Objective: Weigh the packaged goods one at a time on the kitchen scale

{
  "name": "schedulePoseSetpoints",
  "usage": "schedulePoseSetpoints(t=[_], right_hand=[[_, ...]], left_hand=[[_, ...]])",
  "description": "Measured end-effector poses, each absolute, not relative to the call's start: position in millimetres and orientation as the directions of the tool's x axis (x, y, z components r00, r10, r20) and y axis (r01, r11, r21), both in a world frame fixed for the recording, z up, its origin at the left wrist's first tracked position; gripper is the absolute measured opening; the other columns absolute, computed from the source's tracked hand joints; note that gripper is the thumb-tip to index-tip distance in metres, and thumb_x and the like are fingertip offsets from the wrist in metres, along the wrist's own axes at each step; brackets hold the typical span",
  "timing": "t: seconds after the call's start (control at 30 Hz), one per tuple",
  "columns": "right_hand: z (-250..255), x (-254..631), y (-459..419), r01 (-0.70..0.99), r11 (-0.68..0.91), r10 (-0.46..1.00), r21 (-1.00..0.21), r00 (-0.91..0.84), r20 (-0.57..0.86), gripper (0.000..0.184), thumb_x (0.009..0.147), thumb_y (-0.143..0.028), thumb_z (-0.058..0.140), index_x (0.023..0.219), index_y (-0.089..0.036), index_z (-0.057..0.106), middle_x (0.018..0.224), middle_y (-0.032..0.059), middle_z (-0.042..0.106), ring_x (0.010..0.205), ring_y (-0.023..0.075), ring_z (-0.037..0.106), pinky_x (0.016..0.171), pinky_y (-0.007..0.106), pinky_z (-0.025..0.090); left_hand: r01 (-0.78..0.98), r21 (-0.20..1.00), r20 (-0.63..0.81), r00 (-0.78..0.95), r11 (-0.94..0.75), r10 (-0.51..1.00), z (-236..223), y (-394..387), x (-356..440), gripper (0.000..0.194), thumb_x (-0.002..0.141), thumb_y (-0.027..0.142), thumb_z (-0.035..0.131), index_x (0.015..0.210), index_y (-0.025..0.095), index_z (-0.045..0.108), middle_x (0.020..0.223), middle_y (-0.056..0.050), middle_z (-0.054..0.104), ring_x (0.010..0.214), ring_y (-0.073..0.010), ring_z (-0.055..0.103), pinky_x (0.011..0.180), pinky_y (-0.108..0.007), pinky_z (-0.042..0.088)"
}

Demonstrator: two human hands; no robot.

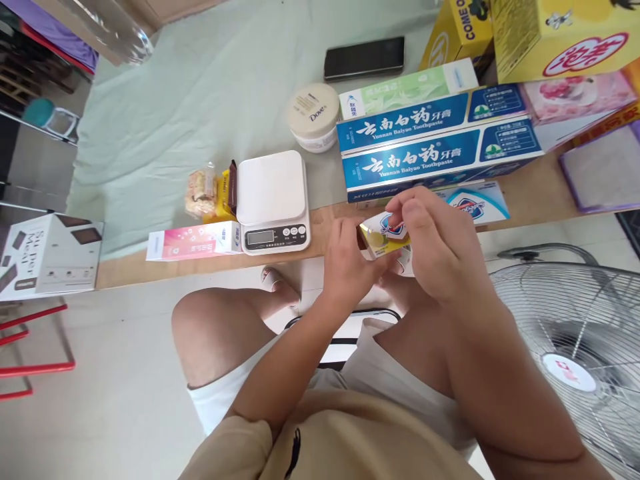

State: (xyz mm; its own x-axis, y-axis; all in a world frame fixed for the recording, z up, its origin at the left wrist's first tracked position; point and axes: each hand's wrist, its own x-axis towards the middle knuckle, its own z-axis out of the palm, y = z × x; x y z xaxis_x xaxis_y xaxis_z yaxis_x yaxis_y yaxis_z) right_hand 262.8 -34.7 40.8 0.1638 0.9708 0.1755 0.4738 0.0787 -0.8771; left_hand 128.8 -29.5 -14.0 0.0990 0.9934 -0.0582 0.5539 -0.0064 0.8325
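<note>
Over the table's front edge I hold a small white and yellow soap box with a lemon picture. My left hand is closed around its left end and lower side. The fingers of my right hand are bent and pinch its upper right part; the fingertips partly cover the print. Behind my right hand lies a white and blue Safeguard soap box, partly hidden. Just beyond my hands are two blue Yunnan Baiyao toothpaste boxes. To the left stands a white kitchen scale with nothing on its plate.
A pink toothpaste box and wrapped snacks lie left of the scale. Farther back are a Dove jar, a black phone and a green box. Yellow cartons stand back right. A fan is at lower right.
</note>
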Motion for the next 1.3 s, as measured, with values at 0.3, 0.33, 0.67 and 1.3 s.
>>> schedulePoseSetpoints(t=[0.3, 0.33, 0.67, 1.3], right_hand=[[38, 225, -36, 0.419, 0.432, 0.884, -0.798, -0.02, 0.468, 0.011, 0.098, -0.029, 0.057, 0.092, -0.024, 0.065, 0.087, 0.0031, 0.072, 0.082, 0.0184, 0.067, 0.074, 0.033, 0.053], [36, 218, -35, 0.426, 0.468, 0.865, -0.775, -0.04, 0.5, 0.01, 0.097, -0.029, 0.057, 0.096, -0.024, 0.065, 0.093, 0.0046, 0.073, 0.088, 0.0201, 0.069, 0.078, 0.035, 0.055], [-13, 153, 14, 0.543, 0.441, 0.883, -0.714, -0.123, 0.452, 0.04, 0.096, -0.039, 0.06, 0.134, -0.027, 0.055, 0.153, 0.0155, 0.057, 0.156, 0.0322, 0.045, 0.125, 0.06, 0.042], [-19, 152, 35, 0.552, 0.307, 0.936, -0.775, -0.025, 0.352, 0.046, 0.09, -0.035, 0.065, 0.134, -0.027, 0.053, 0.158, 0.0164, 0.054, 0.15, 0.0354, 0.052, 0.122, 0.063, 0.044]], left_hand=[[0.634, 0.736, 0.271, 0.044, -0.236, 0.962, 9, -62, 43, 0.062, 0.066, 0.046, 0.098, 0.107, 0.023, 0.057, 0.099, -0.001, 0.064, 0.09, -0.0179, 0.066, 0.076, -0.031, 0.056], [0.642, 0.729, 0.29, 0.024, -0.237, 0.957, 12, -59, 31, 0.063, 0.067, 0.046, 0.098, 0.108, 0.023, 0.057, 0.101, -0.001, 0.065, 0.092, -0.0185, 0.067, 0.078, -0.032, 0.057], [0.795, 0.602, 0.261, -0.114, -0.07, 0.959, 29, 35, -16, 0.071, 0.06, 0.049, 0.101, 0.103, 0.024, 0.052, 0.109, -0.006, 0.062, 0.101, -0.0268, 0.066, 0.079, -0.038, 0.053], [0.724, 0.503, 0.614, 0.085, -0.472, 0.785, 3, 28, -62, 0.043, 0.088, 0.038, 0.068, 0.128, 0.021, 0.062, 0.125, -0.013, 0.073, 0.122, -0.0302, 0.07, 0.108, -0.047, 0.056]])
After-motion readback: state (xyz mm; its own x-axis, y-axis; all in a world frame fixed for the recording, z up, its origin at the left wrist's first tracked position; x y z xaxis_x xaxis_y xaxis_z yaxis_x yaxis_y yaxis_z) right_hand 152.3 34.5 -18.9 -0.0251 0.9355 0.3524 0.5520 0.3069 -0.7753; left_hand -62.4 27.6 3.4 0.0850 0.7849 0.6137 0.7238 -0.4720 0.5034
